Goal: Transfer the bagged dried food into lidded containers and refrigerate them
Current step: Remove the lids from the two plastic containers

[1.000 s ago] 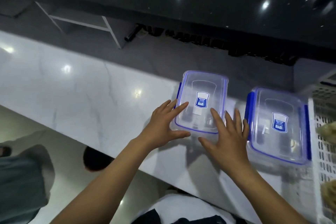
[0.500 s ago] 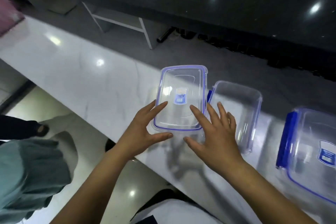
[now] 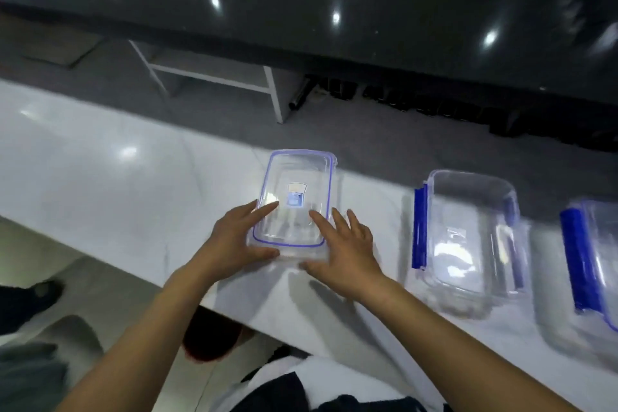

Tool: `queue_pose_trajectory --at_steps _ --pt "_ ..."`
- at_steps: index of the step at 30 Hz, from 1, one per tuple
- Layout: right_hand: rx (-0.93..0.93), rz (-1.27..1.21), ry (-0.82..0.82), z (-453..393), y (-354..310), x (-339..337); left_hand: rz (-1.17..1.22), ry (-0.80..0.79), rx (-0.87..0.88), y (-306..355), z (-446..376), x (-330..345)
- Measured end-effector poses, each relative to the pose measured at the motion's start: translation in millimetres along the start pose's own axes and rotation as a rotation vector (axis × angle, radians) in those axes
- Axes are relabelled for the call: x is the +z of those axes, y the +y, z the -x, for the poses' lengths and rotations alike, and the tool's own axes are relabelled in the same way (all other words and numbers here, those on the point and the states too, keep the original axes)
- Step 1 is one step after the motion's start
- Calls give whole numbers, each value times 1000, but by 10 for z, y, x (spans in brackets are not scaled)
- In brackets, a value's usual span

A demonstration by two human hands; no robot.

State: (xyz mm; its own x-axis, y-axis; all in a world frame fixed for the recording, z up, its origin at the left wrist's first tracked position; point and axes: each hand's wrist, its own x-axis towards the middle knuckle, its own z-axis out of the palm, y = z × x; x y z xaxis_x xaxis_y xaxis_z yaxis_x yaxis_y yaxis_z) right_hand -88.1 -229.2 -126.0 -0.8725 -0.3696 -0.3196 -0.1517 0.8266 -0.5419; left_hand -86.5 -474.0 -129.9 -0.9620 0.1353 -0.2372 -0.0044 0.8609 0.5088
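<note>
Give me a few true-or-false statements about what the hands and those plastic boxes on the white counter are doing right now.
1. Both hands hold the loose lid. True: the left hand is at its left edge and the right hand at its right.
2. The open container has food in it. False: it looks empty.
3. The open container sits to the right of the lid. True.
4. The lid is snapped onto the open container. False: it lies apart, on the counter.
5. A second container shows at the right edge. True, only partly in view.
</note>
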Motion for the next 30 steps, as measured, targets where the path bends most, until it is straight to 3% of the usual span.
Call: queue_pose_trajectory --at_steps 5,17,23,27,30 --pt "79 59 76 -197 -224 393 -149 -10 96 -458 -168 -53" --pt "213 188 234 -118 -423 825 -135 -58 183 -778 -96 35" --pt "284 34 236 172 -494 830 -156 -176 108 -595 -124 -154" --pt "380 33 136 690 -308 675 -94 -169 220 -210 -151 -189" --pt "486 -88 97 1207 -67 434 -34 -261 337 284 -135 -103"
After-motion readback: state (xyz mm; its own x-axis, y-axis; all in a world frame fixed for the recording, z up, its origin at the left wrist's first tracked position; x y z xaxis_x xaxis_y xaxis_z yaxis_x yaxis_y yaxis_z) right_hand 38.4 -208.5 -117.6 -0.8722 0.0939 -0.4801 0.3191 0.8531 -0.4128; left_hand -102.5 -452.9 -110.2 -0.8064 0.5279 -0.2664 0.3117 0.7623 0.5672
